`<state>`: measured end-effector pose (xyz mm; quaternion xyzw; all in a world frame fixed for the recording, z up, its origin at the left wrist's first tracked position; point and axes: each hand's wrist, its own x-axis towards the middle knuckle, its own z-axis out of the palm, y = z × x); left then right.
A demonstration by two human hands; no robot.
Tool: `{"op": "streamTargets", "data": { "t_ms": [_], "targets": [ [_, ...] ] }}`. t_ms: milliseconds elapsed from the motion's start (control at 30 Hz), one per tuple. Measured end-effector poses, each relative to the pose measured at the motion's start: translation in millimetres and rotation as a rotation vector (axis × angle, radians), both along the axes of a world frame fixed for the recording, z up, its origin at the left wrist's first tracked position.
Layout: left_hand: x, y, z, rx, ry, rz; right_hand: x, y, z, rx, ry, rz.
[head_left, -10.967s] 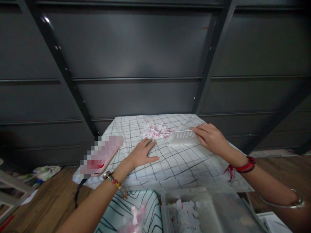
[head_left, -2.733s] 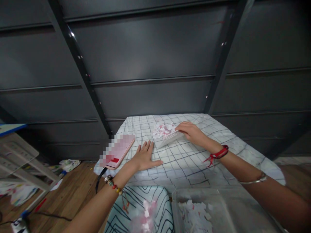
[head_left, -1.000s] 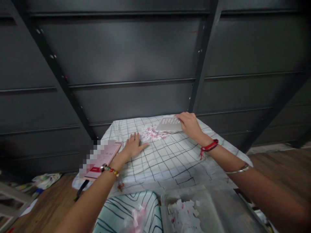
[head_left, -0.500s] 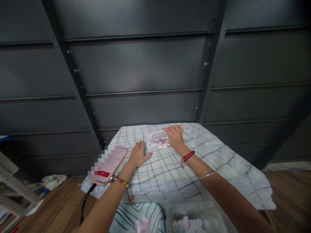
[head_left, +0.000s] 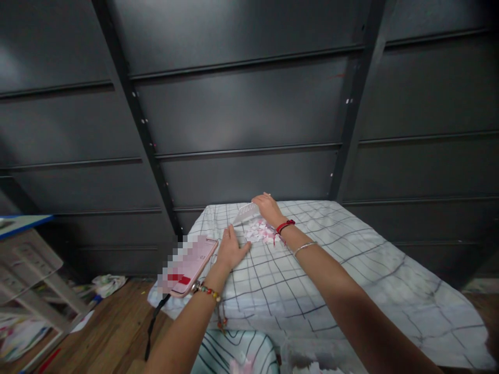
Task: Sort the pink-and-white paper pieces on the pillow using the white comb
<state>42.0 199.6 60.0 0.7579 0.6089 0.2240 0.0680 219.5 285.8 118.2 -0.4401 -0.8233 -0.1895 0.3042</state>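
Note:
My right hand (head_left: 268,209) grips a white plastic piece with rows of slots (head_left: 246,212) by its right end, and the piece is tilted over the cloth. Just below it lies a loose heap of small pink and white scraps (head_left: 262,231), partly covered by my right wrist. My left hand (head_left: 232,249) rests on the checked cloth (head_left: 273,283), thumb spread and fingers stretched out. Its fingertips are close to the near left end of the plastic piece; whether they touch it I cannot tell. Left of that hand lies a pink phone (head_left: 191,265).
Dark metal panels (head_left: 249,109) rise behind the cloth-covered surface. At the near edge stand a striped stool or cushion (head_left: 218,345) with pink bits on it and a clear plastic bin (head_left: 290,353) holding white scraps. A white-legged desk (head_left: 31,259) is at far left.
The slotted piece has swung left and away from the scraps with my right hand, exposing more of the heap. My left hand stays flat on the cloth. The whole view has turned slightly left.

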Motion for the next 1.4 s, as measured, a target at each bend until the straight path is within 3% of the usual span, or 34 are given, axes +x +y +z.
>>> {"op": "streamTargets", "data": {
  "t_ms": [200, 367, 800, 1233, 1400],
  "targets": [
    [-2, -1, 1.0, -0.002, -0.065, 0.021, -2, 30, -4, -0.103, -0.051, 0.038],
    [0, -2, 0.3, 0.007, -0.07, 0.01, 15, 34, -5, -0.156, -0.104, 0.122],
    [2, 1, -0.5, 0.059, -0.188, -0.066, 57, -27, 5, -0.118, -0.194, 0.271],
    [0, 3, -1.8, 0.001, -0.112, -0.083, 61, -68, 21, -0.021, -0.217, 0.42],
    [0, 2, -1.1, -0.003, -0.016, -0.106, 74, -82, 32, 0.158, -0.149, 0.38]
  ]
}}
